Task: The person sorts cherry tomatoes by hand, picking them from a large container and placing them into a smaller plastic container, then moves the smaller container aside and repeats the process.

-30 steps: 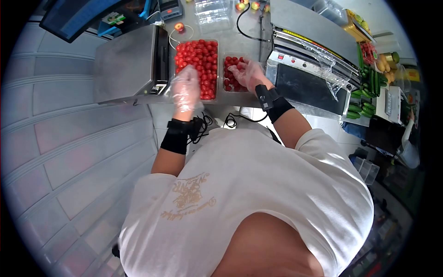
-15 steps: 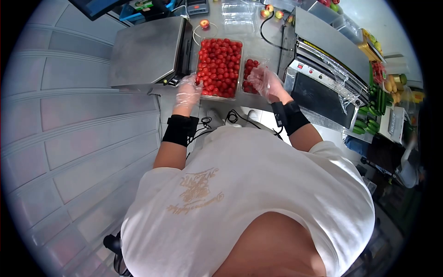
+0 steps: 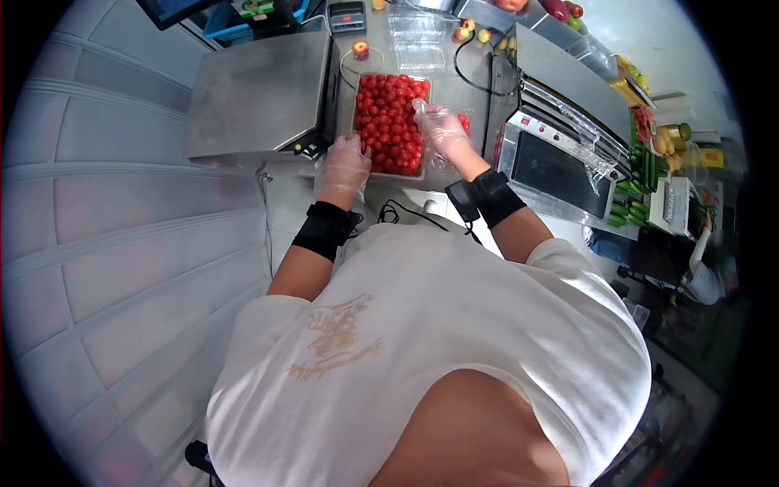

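Note:
A clear box heaped with red cherry tomatoes (image 3: 391, 122) stands on the metal counter. My left hand (image 3: 344, 165), in a clear plastic glove, is at the near left rim of the box, its curled fingertips against the tomatoes there. What those fingers hold, if anything, is hidden. My right hand (image 3: 441, 130), gloved the same way, reaches over the box's right rim. Its fingers are slightly apart at the tomatoes, with none visibly held. Behind this hand is a smaller clear container, mostly covered, with a few cherry tomatoes (image 3: 463, 122) showing.
A metal-cased machine (image 3: 256, 93) stands at left, and a wrapping machine (image 3: 560, 154) at right. Behind the box are stacked clear containers (image 3: 418, 40), an apple (image 3: 360, 49) and a scale (image 3: 347, 16). Cucumbers (image 3: 629, 213) lie far right. A cable (image 3: 461, 69) crosses the counter.
My right hand has moved left from the smaller container to the large box's right side. My left hand stays by the left rim, its fingers now at the near left tomatoes. The view has shifted slightly.

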The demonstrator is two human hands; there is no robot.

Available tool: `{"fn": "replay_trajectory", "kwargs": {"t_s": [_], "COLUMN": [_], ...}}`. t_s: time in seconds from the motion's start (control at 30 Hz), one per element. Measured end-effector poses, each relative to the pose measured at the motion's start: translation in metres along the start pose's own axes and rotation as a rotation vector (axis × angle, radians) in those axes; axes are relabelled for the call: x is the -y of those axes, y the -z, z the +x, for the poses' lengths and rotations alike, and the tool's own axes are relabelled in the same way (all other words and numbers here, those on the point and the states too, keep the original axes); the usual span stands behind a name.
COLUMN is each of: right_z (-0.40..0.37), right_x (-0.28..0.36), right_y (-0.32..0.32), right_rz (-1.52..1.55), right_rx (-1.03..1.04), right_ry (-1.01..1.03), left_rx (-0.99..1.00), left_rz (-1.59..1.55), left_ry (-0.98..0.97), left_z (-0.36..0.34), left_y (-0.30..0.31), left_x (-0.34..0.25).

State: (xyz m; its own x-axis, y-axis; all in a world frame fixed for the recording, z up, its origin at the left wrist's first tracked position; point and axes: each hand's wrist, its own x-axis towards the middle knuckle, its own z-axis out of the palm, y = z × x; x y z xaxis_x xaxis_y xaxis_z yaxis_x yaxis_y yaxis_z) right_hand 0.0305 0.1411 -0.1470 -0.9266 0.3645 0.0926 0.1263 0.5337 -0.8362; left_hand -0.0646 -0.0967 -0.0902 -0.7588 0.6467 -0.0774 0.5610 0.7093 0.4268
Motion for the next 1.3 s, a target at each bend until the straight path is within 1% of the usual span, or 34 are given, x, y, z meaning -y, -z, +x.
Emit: {"fn": "replay_trajectory", "kwargs": {"t_s": [0.03,0.1,0.13,0.17,0.23,0.27,0.37,0.4,0.43,0.47,0.5,0.53,0.57,0.6,0.63,0.67,0.73,0.77,0.83,0.87,0.9,0.97,1.1,1.17,1.2,1.3], "right_z": [0.007,0.020,0.032,0.040,0.063,0.071,0.088,0.091,0.093,0.094,0.096,0.092,0.095,0.099,0.100,0.100,0.095,0.095,0.095,0.098,0.100,0.092,0.088,0.089,0.091,0.088], "right_x": [0.005,0.016,0.106,0.108,0.108,0.109,0.121,0.126,0.130,0.133,0.136,0.151,0.140,0.121,0.123,0.124,0.131,0.131,0.125,0.109,0.092,0.099,0.104,0.093,0.088,0.098], "right_y": [0.002,0.007,0.032,0.029,0.029,0.027,0.017,0.014,0.013,0.012,0.011,0.011,0.005,-0.004,-0.007,-0.008,-0.009,-0.007,-0.008,-0.011,-0.010,-0.004,0.006,0.006,0.004,0.014], "right_rz": [-0.008,-0.199,0.016,0.011,-0.406,-0.410,-0.551,-0.561,-0.563,-0.616,-0.668,-0.670,-0.674,-0.728,-0.783,-0.786,-0.724,-0.726,-0.828,-0.905,-0.903,-0.768,-0.667,-0.722,-0.802,-0.751], "right_rx": [-0.004,-0.017,0.035,0.030,0.049,0.046,0.262,0.312,0.314,0.396,0.478,0.489,0.494,0.492,0.488,0.492,0.463,0.460,0.466,0.479,0.472,0.431,0.366,0.452,0.469,0.502], "right_ry": [0.001,0.100,-0.422,-0.423,-0.165,-0.167,-0.104,-0.152,-0.155,-0.147,-0.139,-0.149,-0.150,-0.107,-0.063,-0.061,-0.139,-0.135,-0.035,0.084,0.086,0.025,0.005,0.080,0.150,0.178], "left_rx": [0.023,0.045,0.053,0.062,0.064,0.067,0.070,0.072,0.006,-0.061,-0.059,-0.088,-0.117,-0.117,-0.075,-0.033,-0.021,-0.010,-0.043,-0.067,-0.070,-0.069,-0.029,-0.079,-0.082,-0.079], "left_rz": [-0.026,-0.056,-0.071,-0.086,-0.102,-0.113,-0.155,-0.157,-0.150,-0.144,-0.149,-0.173,-0.196,-0.201,-0.199,-0.197,-0.180,-0.159,-0.121,-0.086,-0.080,-0.079,0.033,0.133,0.139,0.207], "left_ry": [0.003,0.002,-0.005,-0.011,-0.018,-0.020,-0.006,-0.006,-0.021,-0.035,-0.032,-0.052,-0.071,-0.067,-0.085,-0.103,-0.091,-0.085,-0.104,-0.119,-0.123,-0.139,-0.188,-0.211,-0.216,-0.259], "left_z": [-0.001,-0.003,-0.003,-0.003,-0.003,-0.003,-0.002,-0.001,0.000,0.002,0.005,0.009,0.012,0.015,0.018,0.020,0.029,0.033,0.036,0.036,0.037,0.037,0.043,0.045,0.046,0.050], "left_y": [0.006,0.013,0.015,0.017,0.020,0.022,0.030,0.032,0.032,0.032,0.033,0.034,0.036,0.038,0.042,0.043,0.035,0.030,0.023,0.020,0.017,0.011,0.003,0.000,-0.001,-0.002], "left_x": [-0.004,-0.008,-0.008,-0.008,-0.009,-0.009,-0.010,-0.011,-0.011,-0.012,-0.013,-0.015,-0.018,-0.020,-0.024,-0.027,-0.031,-0.032,-0.033,-0.034,-0.035,-0.037,-0.043,-0.045,-0.046,-0.050]}}
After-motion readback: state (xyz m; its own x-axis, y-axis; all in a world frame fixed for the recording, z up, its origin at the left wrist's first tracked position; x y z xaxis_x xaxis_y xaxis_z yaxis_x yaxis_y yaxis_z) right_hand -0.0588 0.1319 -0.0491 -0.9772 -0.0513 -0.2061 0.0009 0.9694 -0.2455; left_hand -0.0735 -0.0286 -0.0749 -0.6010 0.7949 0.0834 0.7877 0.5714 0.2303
